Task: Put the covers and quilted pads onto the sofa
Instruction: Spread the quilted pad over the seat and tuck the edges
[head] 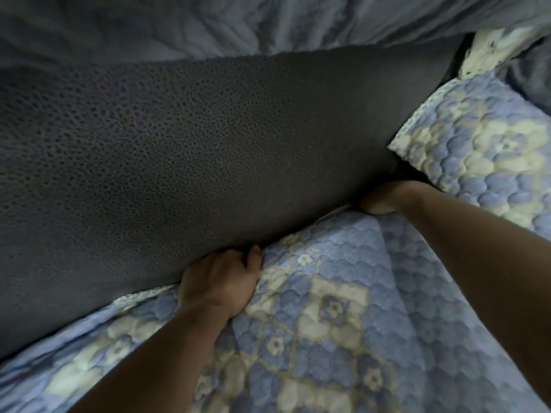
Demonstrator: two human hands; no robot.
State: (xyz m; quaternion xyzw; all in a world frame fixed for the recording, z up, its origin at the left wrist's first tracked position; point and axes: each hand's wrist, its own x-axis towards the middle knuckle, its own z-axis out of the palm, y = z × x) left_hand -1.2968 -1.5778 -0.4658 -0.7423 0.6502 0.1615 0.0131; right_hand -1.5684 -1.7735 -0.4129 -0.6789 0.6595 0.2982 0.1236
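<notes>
Dark textured sofa back (179,150) fills the left and centre, with a grey-blue cover (208,22) bunched along its top. Below it, a blue floral quilted pad (343,308) lies on the seat, its lace edge meeting the sofa back. My left hand (220,281) rests at that junction, fingers (253,253) curled into the crease on the pad's edge, their tips hidden. Further right, my right hand (387,198) reaches into the dark gap at the pad's far corner; its fingers are out of sight, so I cannot tell how they lie. At far right, a second pad (483,150) lies just beside the first.
</notes>
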